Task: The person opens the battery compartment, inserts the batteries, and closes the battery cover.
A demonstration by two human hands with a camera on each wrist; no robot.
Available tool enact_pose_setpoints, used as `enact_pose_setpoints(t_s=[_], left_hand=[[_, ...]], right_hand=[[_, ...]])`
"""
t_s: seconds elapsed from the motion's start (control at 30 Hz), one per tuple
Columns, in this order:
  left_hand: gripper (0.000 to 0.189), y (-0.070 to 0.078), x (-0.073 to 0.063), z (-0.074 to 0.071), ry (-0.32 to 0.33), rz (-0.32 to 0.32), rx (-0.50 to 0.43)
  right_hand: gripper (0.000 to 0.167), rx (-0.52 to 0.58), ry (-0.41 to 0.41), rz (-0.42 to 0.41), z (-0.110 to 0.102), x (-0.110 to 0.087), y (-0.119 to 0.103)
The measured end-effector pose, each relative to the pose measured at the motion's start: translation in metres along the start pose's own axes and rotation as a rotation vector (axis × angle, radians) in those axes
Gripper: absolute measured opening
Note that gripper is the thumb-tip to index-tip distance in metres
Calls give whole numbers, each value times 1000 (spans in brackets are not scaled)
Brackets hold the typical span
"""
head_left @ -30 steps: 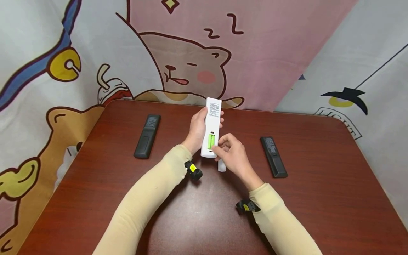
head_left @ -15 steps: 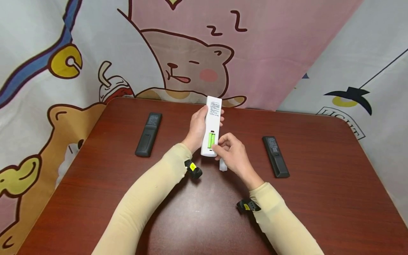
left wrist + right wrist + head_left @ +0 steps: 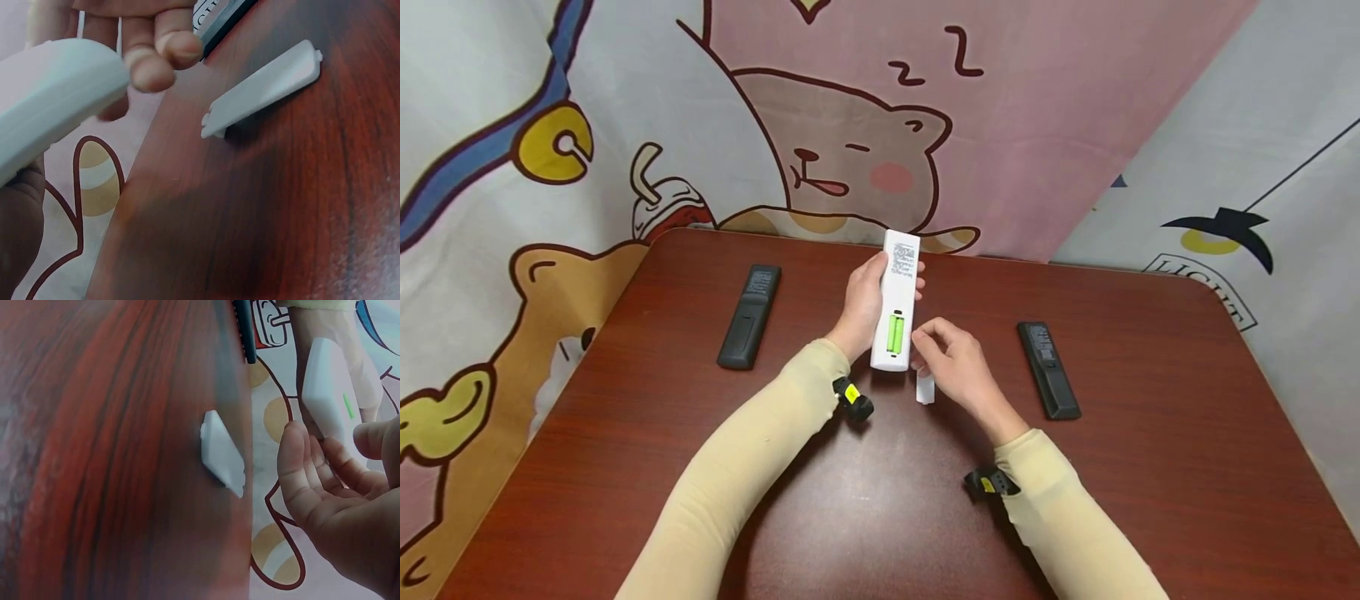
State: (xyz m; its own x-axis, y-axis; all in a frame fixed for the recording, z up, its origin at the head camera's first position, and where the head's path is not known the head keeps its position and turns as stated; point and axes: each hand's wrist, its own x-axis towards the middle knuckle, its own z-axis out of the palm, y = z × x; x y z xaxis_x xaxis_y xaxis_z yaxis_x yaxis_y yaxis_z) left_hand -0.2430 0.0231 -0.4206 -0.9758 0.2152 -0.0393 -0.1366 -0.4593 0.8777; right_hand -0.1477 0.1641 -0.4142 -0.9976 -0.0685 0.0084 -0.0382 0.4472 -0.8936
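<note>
A white remote control (image 3: 898, 287) is gripped in my left hand (image 3: 859, 307), its back face up. Two green batteries (image 3: 896, 334) lie side by side in its uncovered battery compartment. Just right of the remote's lower end is my right hand (image 3: 958, 367), apart from it and holding nothing. In the right wrist view that hand's fingers (image 3: 294, 456) bend loosely, with the thumb away from them. The white battery cover (image 3: 265, 87) rests on the table below the hands; in the head view, my right hand hides part of it.
One black remote (image 3: 749, 317) lies face down at the left of the brown table (image 3: 1150, 500). Another black remote (image 3: 1048, 371) lies on the right. Behind the table's far edge hangs a cartoon-printed cloth (image 3: 1015, 150).
My right hand has drawn off the batteries, slightly to the right, and its thumb no longer touches them. The remote stays in my left hand, nearly in place.
</note>
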Motion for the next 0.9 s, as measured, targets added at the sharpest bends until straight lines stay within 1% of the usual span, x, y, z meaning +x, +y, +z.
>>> enact_pose_setpoints(t_s=[0.23,0.67,0.9], left_hand=[[47,2,0,-1,7,-1,-1],[47,1,0,-6,12,-10,20],[47,3,1,-10,21,-14,28]], right_hand=[[25,-128,-18,21,-4,1,5],[21,-356,8,-8,-7,2,15],[19,-451,-16,11,-5,4,14]])
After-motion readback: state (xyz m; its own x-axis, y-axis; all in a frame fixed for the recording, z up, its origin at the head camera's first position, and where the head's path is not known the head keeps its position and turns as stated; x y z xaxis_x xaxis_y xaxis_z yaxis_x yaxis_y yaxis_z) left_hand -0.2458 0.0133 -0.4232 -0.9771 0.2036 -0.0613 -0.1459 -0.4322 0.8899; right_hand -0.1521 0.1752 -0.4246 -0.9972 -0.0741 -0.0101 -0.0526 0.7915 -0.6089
